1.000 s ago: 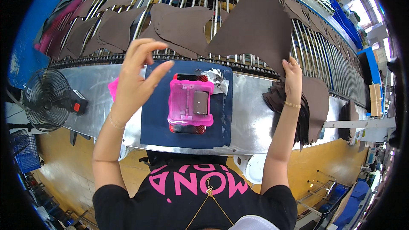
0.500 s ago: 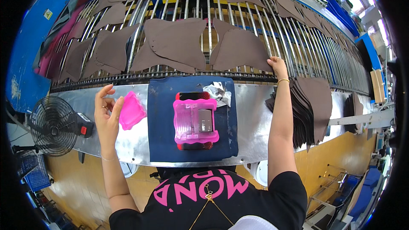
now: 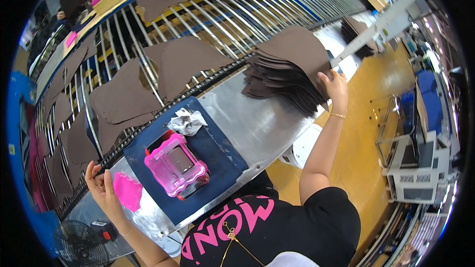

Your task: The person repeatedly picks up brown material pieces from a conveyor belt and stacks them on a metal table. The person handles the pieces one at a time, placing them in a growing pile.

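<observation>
The right hand rests open-fingered on the top sheet of the stack of dark brown leather cut pieces at the steel table's far end; lifting one sheet only is best. The left hand loosely pinches a flat bright pink plastic template.

My steel bench stands on a yellow floor, with a roller conveyor running just behind it. A black fan sits at my lower left, and a grey machine stands to my right.
</observation>
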### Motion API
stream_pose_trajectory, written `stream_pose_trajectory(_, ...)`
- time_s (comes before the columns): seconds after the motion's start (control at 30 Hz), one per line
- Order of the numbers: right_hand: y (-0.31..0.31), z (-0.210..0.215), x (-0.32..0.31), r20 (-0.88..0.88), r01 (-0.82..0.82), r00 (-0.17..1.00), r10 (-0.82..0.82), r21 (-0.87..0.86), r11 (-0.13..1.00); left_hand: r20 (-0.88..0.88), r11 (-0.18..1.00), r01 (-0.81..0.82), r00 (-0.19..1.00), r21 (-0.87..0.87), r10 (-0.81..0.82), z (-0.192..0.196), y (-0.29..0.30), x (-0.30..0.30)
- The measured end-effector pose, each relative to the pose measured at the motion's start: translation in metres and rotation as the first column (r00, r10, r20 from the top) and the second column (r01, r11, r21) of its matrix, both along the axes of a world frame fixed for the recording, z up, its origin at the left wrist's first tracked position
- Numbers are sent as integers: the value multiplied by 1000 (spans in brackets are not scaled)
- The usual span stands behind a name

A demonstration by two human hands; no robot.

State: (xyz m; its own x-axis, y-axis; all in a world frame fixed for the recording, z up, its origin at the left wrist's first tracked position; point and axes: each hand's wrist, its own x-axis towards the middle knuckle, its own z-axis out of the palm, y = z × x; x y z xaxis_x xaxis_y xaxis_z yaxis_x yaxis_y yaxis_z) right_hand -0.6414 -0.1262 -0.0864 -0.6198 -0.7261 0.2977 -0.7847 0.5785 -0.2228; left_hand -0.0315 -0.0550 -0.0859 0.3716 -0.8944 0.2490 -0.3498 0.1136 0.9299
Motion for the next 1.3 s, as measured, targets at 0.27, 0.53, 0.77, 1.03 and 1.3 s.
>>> stream_pose_trajectory(0.27, -5, -16, 0, 2, -35, 999, 35, 10, 999, 8, 999, 53, 999, -3, -53, 6, 5, -8)
stream_pose_trajectory(0.53, -11, -42, -66, 74, -90, 994, 80, 135, 987, 70, 1000, -5, 998, 19, 4, 19, 21, -12)
stream_pose_trajectory(0.77, -31, -27, -52, 445, 56, 887, -124, 164, 985, 115, 1000, -6, 993, 2, 5, 11, 30, -10)
stream_pose_trajectory(1.03, -29, 0, -10, 420, -63, 905, 64, -17, 998, 171, 1000, 26, 985, 15, -28, 18, 31, -12)
stream_pose_trajectory(1.3, 4, 115, 155, 490, -334, 617, 616, -546, 768, 243, 974, 220, 949, -60, -199, 37, 4, -48)
